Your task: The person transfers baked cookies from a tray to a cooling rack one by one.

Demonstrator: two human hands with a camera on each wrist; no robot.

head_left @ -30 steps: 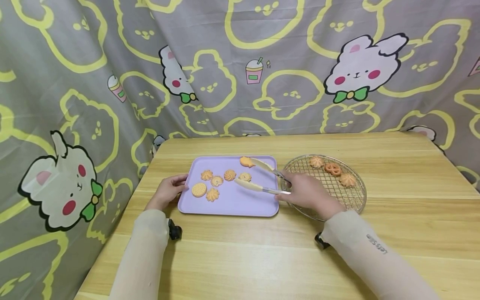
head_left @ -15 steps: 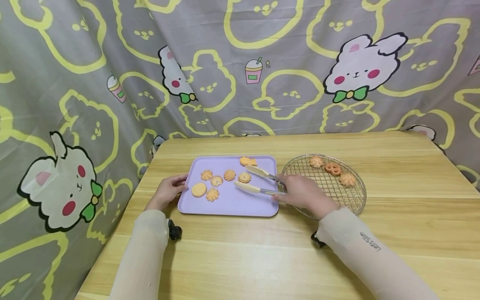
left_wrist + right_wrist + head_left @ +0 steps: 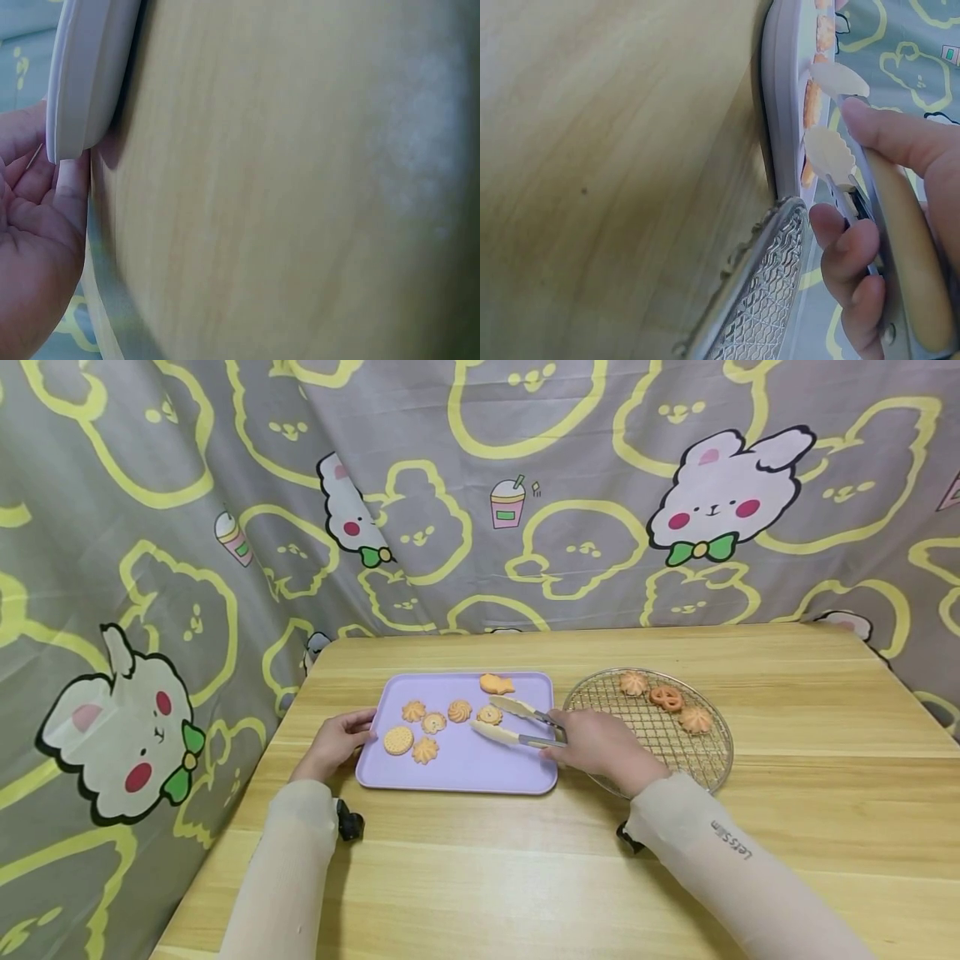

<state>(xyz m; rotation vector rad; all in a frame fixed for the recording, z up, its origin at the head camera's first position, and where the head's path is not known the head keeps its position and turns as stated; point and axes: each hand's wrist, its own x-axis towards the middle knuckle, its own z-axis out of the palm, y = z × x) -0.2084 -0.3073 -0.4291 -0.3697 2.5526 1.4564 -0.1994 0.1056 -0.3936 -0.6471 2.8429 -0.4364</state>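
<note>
My left hand (image 3: 333, 745) grips the left rim of a lilac tray (image 3: 450, 777), thumb over the edge and fingers below it. The right hand (image 3: 606, 747) holds metal tongs (image 3: 534, 741) with cream scalloped tips, spread apart. Between these tips, on the tray, lies a round cookie (image 3: 490, 715). Just behind it is a fish-shaped cracker (image 3: 495, 683). In the right wrist view, thumb and fingers wrap the handles of the tongs (image 3: 907, 247), whose tips are low at the tray. A swirl cookie (image 3: 460, 711) sits left of the tips.
Several more cookies (image 3: 425, 750) lie on the tray's left half. To the right stands a round wire rack (image 3: 652, 727) bearing two flower-shaped cookies (image 3: 696, 720) and a pretzel (image 3: 666, 697). Its rim passes under the right forearm's side. A patterned curtain (image 3: 480, 568) hangs behind the table.
The tongs have moved forward-left to near from the fish-shaped cracker, which now lies free on the tray, and their tips now straddle the round cookie. The left hand and tray stay put.
</note>
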